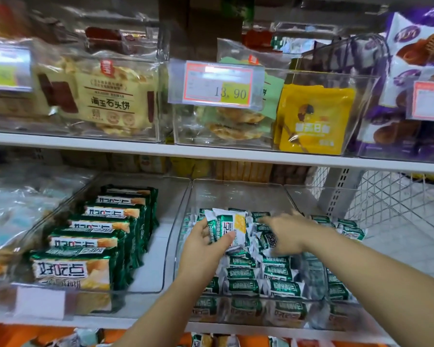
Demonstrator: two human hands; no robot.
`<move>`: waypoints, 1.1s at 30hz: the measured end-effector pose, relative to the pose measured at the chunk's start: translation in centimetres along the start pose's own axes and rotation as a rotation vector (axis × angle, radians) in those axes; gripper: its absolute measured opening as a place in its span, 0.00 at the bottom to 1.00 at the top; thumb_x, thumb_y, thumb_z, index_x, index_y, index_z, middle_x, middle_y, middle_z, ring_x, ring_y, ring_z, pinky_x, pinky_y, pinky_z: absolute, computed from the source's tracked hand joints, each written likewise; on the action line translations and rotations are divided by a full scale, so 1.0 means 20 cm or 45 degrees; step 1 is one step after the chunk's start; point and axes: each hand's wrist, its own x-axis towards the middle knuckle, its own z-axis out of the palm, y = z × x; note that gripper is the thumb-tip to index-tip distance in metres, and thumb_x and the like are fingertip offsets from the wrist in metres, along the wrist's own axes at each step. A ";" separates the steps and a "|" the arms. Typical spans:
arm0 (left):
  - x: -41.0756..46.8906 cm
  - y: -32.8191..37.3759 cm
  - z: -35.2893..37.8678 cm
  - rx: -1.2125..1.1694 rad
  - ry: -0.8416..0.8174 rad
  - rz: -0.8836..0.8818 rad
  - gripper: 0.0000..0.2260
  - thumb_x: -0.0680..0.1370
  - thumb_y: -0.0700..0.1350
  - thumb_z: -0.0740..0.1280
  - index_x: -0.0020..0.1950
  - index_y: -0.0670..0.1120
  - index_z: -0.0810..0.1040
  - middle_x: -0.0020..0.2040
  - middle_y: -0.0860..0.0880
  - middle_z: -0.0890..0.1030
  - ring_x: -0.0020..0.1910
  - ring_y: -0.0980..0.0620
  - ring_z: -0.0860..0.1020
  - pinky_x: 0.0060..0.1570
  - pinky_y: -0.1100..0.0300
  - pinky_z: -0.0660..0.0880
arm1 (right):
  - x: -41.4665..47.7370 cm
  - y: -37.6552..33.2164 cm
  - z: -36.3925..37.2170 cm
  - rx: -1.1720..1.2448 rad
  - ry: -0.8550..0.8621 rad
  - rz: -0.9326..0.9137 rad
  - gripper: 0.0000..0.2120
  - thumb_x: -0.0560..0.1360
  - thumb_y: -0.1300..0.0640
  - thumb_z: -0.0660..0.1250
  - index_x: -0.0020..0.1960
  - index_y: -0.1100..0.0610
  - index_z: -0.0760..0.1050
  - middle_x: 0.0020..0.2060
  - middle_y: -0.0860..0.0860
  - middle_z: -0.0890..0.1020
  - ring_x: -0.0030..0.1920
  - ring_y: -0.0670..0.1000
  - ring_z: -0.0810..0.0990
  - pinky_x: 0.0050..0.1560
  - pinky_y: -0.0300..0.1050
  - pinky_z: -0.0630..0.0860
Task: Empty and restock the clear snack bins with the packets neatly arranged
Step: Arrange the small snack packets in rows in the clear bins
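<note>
A clear snack bin [232, 194] on the lower shelf holds several small green-and-white packets [281, 288] in loose rows. My left hand [206, 244] grips one green-and-white packet [229, 229] with a yellow picture, lifted above the pile. My right hand [288, 232] reaches over the back of the pile with fingers stretched forward, blurred, touching the packets there. A second clear bin [145, 179] to the left holds a neat row of larger green packets [90, 242] standing on edge.
The upper white shelf [211, 152] carries clear bins with cream biscuit bags [105, 96], a yellow pouch [313, 118], purple bags [416, 58] and a price tag [217, 83]. A wire mesh panel [396, 196] stands at the right. Orange packaging [23, 336] shows below.
</note>
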 end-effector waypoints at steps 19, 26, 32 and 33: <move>-0.14 0.16 0.20 0.181 -0.379 0.007 0.27 0.67 0.62 0.72 0.63 0.55 0.73 0.65 0.52 0.75 0.63 0.49 0.76 0.60 0.49 0.75 | -0.60 0.00 0.09 0.790 0.913 -0.245 0.33 0.67 0.42 0.74 0.68 0.47 0.68 0.50 0.33 0.66 0.52 0.33 0.68 0.48 0.25 0.65; -0.27 0.28 0.38 0.192 -0.630 -0.017 0.50 0.57 0.74 0.72 0.74 0.53 0.64 0.72 0.51 0.68 0.69 0.51 0.70 0.65 0.50 0.72 | -0.75 0.12 0.21 1.043 1.033 -0.149 0.35 0.64 0.40 0.76 0.67 0.46 0.71 0.55 0.35 0.69 0.55 0.34 0.69 0.51 0.25 0.66; -0.38 0.40 0.58 0.416 -0.730 0.161 0.25 0.72 0.52 0.73 0.65 0.58 0.68 0.56 0.62 0.73 0.56 0.66 0.72 0.51 0.69 0.69 | -0.88 0.25 0.33 1.126 1.238 -0.075 0.33 0.60 0.34 0.68 0.64 0.39 0.71 0.54 0.33 0.69 0.56 0.40 0.73 0.54 0.41 0.75; -0.38 0.41 0.62 0.418 -0.750 0.184 0.23 0.72 0.49 0.74 0.64 0.58 0.69 0.52 0.62 0.77 0.49 0.69 0.76 0.46 0.72 0.70 | -0.90 0.27 0.34 1.145 1.288 -0.064 0.33 0.60 0.36 0.69 0.64 0.40 0.72 0.54 0.33 0.69 0.56 0.41 0.73 0.54 0.43 0.76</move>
